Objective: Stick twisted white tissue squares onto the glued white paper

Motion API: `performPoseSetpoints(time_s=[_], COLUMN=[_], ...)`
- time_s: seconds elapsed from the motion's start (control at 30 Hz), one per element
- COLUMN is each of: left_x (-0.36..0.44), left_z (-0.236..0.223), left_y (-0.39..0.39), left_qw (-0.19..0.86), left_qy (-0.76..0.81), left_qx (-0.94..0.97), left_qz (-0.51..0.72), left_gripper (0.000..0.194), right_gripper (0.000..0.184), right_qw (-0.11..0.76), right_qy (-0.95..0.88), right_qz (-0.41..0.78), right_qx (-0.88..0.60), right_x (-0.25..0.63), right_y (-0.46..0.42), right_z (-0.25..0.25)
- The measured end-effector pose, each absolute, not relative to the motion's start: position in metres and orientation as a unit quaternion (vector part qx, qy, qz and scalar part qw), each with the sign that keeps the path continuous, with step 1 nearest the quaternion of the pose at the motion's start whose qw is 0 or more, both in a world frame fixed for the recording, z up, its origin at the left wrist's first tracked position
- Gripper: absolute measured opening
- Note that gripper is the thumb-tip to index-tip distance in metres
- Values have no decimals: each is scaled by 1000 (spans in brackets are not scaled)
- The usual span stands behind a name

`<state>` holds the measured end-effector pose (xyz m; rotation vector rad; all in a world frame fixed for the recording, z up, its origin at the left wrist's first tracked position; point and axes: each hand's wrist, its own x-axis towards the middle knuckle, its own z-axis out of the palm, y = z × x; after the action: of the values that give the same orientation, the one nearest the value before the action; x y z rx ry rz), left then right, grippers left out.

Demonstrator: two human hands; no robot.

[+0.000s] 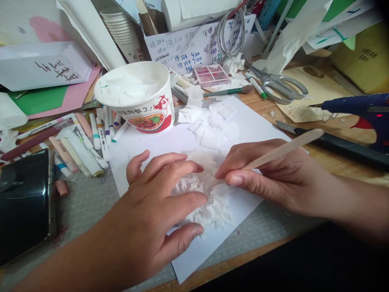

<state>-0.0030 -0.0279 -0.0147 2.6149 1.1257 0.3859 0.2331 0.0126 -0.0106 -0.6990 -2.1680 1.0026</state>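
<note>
My right hand point(267, 174) pinches a flat wooden stick point(287, 150), its rounded end pointing up and to the right. The stick's lower end is hidden by my fingers, at a heap of shredded white paper point(214, 207). Over the left side of that heap my left hand point(164, 194) is spread, its fingers apart and curved around the shreds. Beneath everything lies a white sheet of paper point(194, 259). Torn flat paper pieces point(209, 125) are piled on the sheet just beyond the heap.
A printed paper tub point(154, 109) with white paper inside stands at the back left. Markers point(95, 132) crowd the left, near a dark phone-like object point(24, 202). Scissors point(282, 87), a utility knife point(343, 146) and a blue glue gun point(364, 107) lie to the right.
</note>
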Motion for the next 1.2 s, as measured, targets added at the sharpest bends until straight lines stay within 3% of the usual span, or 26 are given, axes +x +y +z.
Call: performPoseSetpoints(time_s=[0.47,0.73,0.97,1.2], left_x=[2,1,2,-1], left_z=[-17,-21,-21,-19], left_y=[-33,-33,-32,-30], left_qw=[106,89,93,87], left_qy=[369,368,376,358], left_qx=[907,906,904,917], left_qz=[172,187,182,154], left_gripper=[20,19,18,20], right_gripper=[14,12,15,16], right_qw=[376,262,323,252], right_qy=[-770,-817,-784,-822], right_qz=[374,436,421,437], right_qx=[-354,-272,-323,-265], right_x=[235,242,251,253], right_y=[8,7,2,7], right_z=[-7,-9,-11,-10])
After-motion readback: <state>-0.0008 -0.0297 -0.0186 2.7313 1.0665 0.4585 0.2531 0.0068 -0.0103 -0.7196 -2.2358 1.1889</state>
